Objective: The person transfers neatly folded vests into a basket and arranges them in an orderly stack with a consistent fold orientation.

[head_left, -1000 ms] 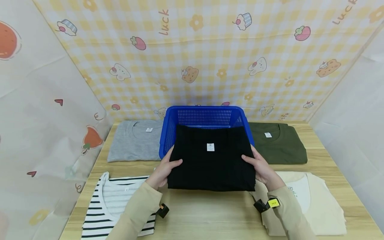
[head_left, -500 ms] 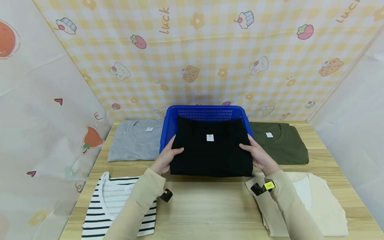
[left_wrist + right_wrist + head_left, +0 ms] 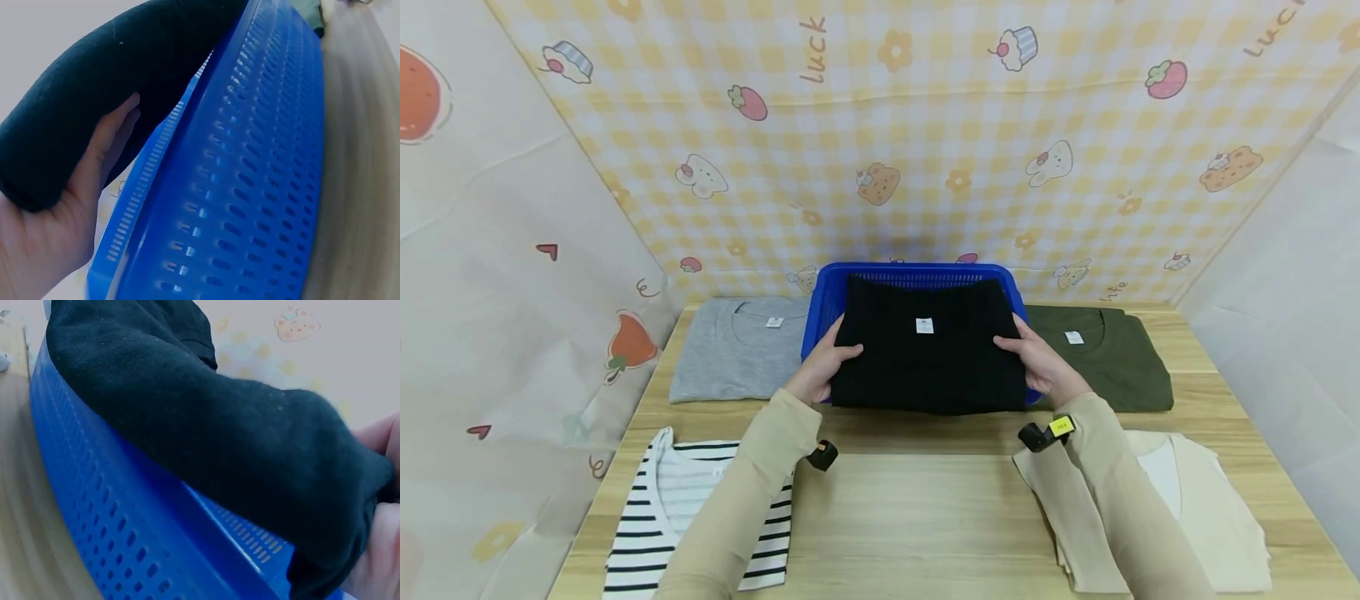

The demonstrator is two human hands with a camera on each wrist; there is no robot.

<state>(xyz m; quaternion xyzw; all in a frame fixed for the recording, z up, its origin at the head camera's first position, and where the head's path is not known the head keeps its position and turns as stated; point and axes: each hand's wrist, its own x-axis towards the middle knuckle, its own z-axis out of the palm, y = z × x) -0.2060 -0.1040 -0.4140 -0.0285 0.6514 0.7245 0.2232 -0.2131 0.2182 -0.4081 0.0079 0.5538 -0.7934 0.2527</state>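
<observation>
A folded black T-shirt [image 3: 928, 362] with a white neck label is held level over the blue plastic basket [image 3: 917, 270]. My left hand [image 3: 822, 367] grips its left edge, thumb on top and fingers beneath. On the opposite edge my right hand [image 3: 1041, 360] holds it the same way. In the left wrist view the shirt [image 3: 125, 69] hangs above the basket's perforated wall [image 3: 250, 187], with the left hand [image 3: 69, 231] around its side. The right wrist view has the shirt [image 3: 206, 419] over the basket rim, and part of the right hand [image 3: 381, 550] pinching its end.
A folded grey T-shirt [image 3: 730, 358] lies left of the basket, and a dark green one [image 3: 1105, 375] lies right. Nearer are a striped top [image 3: 647, 517] at left and a cream garment [image 3: 1217, 517] at right. A patterned cloth [image 3: 925, 167] hangs behind the wooden table [image 3: 910, 525].
Both hands have carried the black T-shirt away from me, further over the basket. It now covers most of the basket's opening. The other garments have stayed in place.
</observation>
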